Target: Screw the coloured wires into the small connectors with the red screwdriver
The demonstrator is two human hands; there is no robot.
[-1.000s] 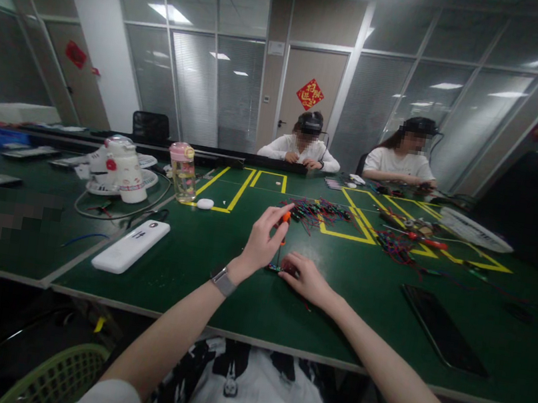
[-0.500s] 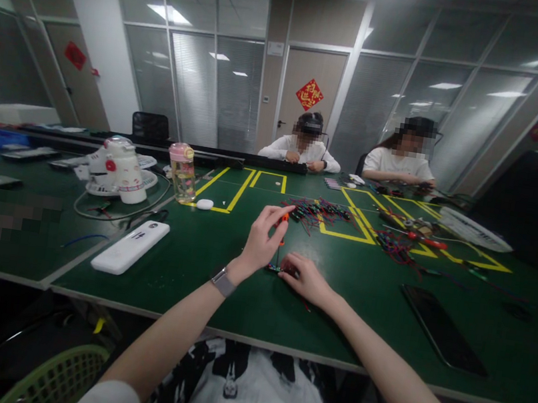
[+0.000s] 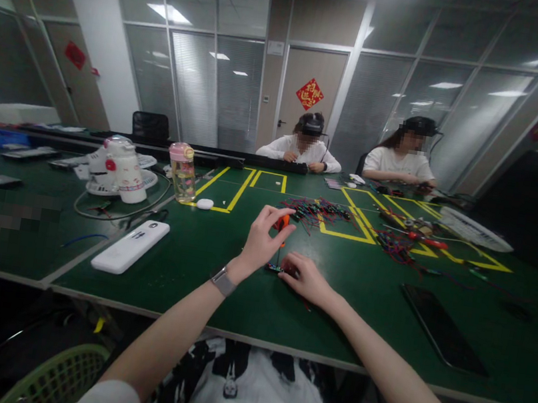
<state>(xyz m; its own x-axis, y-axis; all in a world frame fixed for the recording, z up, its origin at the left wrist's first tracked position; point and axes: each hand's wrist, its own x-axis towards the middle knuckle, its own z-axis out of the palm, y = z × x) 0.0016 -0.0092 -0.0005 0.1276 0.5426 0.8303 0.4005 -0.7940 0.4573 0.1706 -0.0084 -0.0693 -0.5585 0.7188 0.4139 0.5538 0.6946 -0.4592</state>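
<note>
My left hand [image 3: 259, 237] is closed around the orange-and-black handle of a screwdriver [image 3: 285, 221], thumb and fingers at its sides. The screwdriver stands upright, its thin dark shaft running down to a small circuit board [image 3: 272, 267] on the green table. Its exact contact point is too small to make out. My right hand [image 3: 306, 278] rests on the table with curled fingers, pinching the board's right end. Just beyond both hands lies a pile of small boards with red and dark wires [image 3: 321, 210].
A white power bank [image 3: 131, 247] lies left, a black phone [image 3: 443, 328] right. Farther back are a pink-lidded bottle [image 3: 182, 172], a white jug [image 3: 127, 170], a white oval case [image 3: 204, 204] and another wire bundle [image 3: 394, 245]. Two people [image 3: 281, 147] sit across the table.
My left thumb has shifted outward to the right around the screwdriver handle, and the fingers sit a little wider. The right hand and the board look nearly still.
</note>
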